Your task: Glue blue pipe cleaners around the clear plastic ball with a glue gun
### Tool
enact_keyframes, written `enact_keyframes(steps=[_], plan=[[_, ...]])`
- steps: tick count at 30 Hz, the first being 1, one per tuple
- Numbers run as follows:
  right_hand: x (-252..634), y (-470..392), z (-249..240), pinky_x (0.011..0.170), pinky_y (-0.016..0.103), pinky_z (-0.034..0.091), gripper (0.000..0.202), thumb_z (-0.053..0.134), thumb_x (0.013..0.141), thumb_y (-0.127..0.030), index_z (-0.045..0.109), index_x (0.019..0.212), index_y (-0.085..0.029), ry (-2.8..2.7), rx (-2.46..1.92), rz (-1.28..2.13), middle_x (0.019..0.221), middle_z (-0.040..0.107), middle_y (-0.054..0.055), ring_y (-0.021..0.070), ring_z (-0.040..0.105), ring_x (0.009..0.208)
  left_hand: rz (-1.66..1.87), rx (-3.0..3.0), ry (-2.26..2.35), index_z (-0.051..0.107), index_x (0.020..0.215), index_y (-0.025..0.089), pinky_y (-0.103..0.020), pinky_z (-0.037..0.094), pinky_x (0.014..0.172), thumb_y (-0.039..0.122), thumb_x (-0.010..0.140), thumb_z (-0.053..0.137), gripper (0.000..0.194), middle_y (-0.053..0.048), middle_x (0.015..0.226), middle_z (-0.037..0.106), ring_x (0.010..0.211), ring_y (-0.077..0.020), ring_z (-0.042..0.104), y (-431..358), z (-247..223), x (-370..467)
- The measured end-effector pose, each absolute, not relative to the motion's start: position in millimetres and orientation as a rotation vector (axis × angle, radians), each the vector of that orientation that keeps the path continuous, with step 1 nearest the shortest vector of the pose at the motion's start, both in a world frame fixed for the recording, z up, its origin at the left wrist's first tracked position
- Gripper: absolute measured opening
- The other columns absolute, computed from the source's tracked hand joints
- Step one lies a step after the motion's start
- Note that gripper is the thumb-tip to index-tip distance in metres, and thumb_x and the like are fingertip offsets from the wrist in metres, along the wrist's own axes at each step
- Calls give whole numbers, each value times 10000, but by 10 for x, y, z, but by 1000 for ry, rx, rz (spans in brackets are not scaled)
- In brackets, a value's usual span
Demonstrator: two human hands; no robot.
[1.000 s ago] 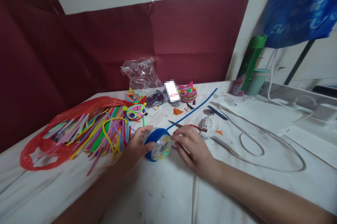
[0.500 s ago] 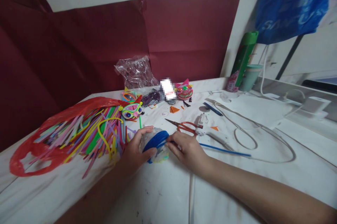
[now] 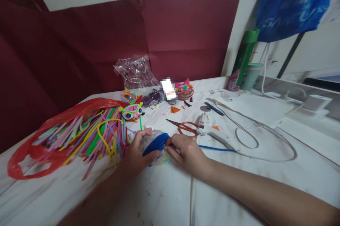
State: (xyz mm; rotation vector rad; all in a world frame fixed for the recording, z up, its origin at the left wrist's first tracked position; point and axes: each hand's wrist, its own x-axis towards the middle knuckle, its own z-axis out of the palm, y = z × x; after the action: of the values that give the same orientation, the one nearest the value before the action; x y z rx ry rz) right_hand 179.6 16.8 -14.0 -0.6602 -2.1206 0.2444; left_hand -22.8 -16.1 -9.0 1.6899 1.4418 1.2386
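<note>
My left hand [image 3: 138, 153] is closed around a round, whitish, see-through piece [image 3: 151, 136], its thumb on the near side. Rows of blue pipe cleaner [image 3: 156, 144] lie side by side across that piece. At its right edge, the fingers of my right hand [image 3: 187, 151] pinch the blue strand, and its free end [image 3: 216, 148] sticks out to the right beyond the hand. Bits of yellow and green show under the round piece, mostly hidden. Just behind my right hand lie orange-handled scissors [image 3: 187, 129] and a white glue gun [image 3: 212, 133].
A red plastic bag [image 3: 20, 164] with many coloured pipe cleaners lies at left. Beside it sits a colourful animal face [image 3: 132, 111]; a pink-eared one [image 3: 185, 91] stands farther back. A blue cutter [image 3: 214, 108] and a looping cord [image 3: 295, 150] lie to the right.
The free end of the blue pipe cleaner has drawn in leftward and sticks out less. Both hands keep their hold, my right hand slightly farther left.
</note>
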Motion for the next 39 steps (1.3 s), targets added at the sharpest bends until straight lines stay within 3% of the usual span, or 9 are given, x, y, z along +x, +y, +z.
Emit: enact_keyframes(steps=[5, 10, 14, 21, 28, 33, 39], plan=[[1790, 138, -149, 603, 260, 450, 168, 484, 928, -250, 589, 817, -179, -2134, -606, 164, 705, 645, 46, 163, 595, 639, 1115, 1763, 1582, 475, 1136, 225, -447, 427, 915, 323, 600, 754, 612, -93, 1138, 576, 1076, -310, 547, -229, 48, -176], [1787, 115, -112, 588, 270, 428, 241, 435, 963, -277, 591, 810, -175, -2171, -513, 41, 672, 628, 48, 169, 568, 626, 1152, 1681, 1587, 531, 1068, 243, -437, 401, 933, 308, 537, 805, 601, -82, 1173, 578, 1132, -339, 512, -252, 108, -159], [1796, 121, -76, 595, 287, 426, 243, 430, 968, -282, 593, 827, -169, -2197, -499, -22, 678, 626, 56, 179, 564, 630, 1113, 1675, 1573, 529, 1085, 258, -400, 434, 863, 310, 552, 802, 601, -48, 1080, 610, 1030, -305, 556, -249, 84, -153], [1880, 239, -33, 731, 369, 493, 148, 565, 892, -254, 579, 999, -153, -2133, -586, 80, 894, 656, 116, 244, 603, 846, 1180, 1455, 1452, 488, 1105, 231, -325, 468, 711, 327, 595, 751, 582, -17, 926, 615, 843, -230, 597, -206, 63, -187], [1924, 357, -5, 795, 426, 485, 167, 476, 924, -186, 571, 1060, -165, -2078, -586, 63, 1007, 651, 140, 258, 590, 937, 1187, 1260, 1287, 473, 1119, 219, -320, 455, 736, 313, 614, 719, 570, -28, 962, 630, 870, -230, 598, -138, 57, -264], [1904, 274, 15, 748, 366, 443, 120, 479, 927, -174, 574, 999, -176, -2081, -504, 95, 894, 671, 87, 212, 594, 837, 1183, 1358, 1292, 474, 1116, 231, -313, 449, 734, 289, 590, 747, 596, -16, 944, 622, 855, -223, 585, -156, 17, -211], [1920, 245, 11, 716, 356, 374, 186, 409, 950, -144, 593, 960, -167, -2191, -375, -110, 870, 667, 81, 190, 538, 753, 1173, 1360, 1255, 475, 1112, 237, -312, 455, 696, 334, 580, 771, 616, -18, 934, 620, 821, -227, 591, -183, -10, -173]])
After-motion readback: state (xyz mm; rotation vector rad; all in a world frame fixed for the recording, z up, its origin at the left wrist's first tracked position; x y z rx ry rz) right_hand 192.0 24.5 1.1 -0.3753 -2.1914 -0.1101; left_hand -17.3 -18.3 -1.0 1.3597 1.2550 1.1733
